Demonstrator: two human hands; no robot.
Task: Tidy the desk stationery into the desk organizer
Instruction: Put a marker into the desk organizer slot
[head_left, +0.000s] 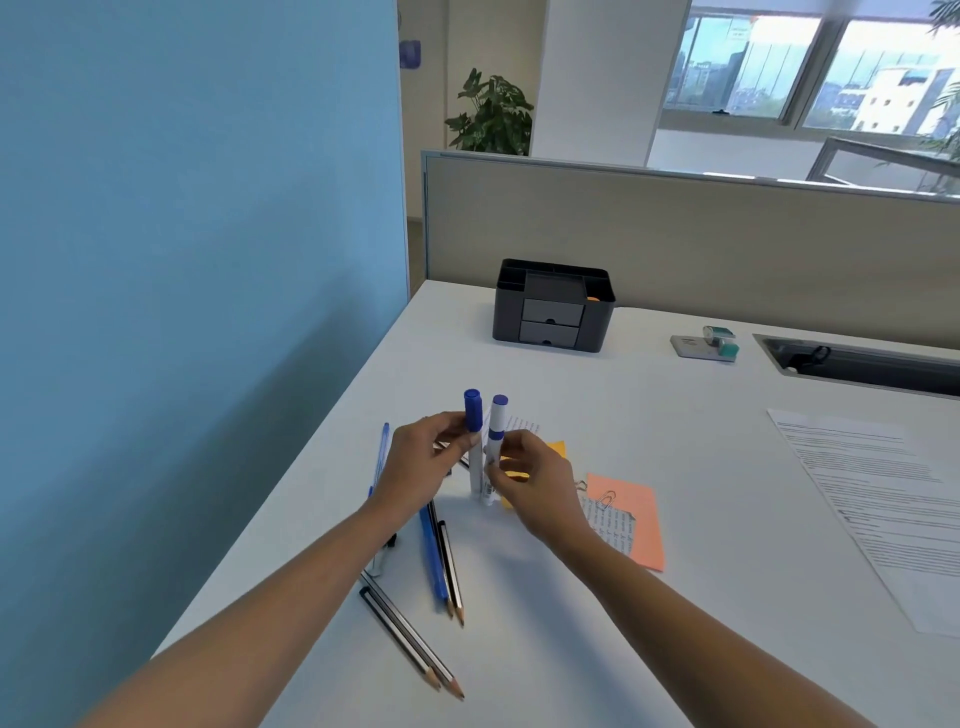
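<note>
Holding upright markers (483, 447), organizer (552, 306) with orange item (592, 299).

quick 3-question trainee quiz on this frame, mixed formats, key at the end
1. True or false: each of the hands, left and right, holds one blue-capped marker upright.
2. Multiple choice: the desk organizer is A) between the hands, B) at the far side of the desk, C) on the printed sheet.
3. Fill in: a ___ lies on the salmon paper.

Key: 1 true; 2 B; 3 paper clip.
</note>
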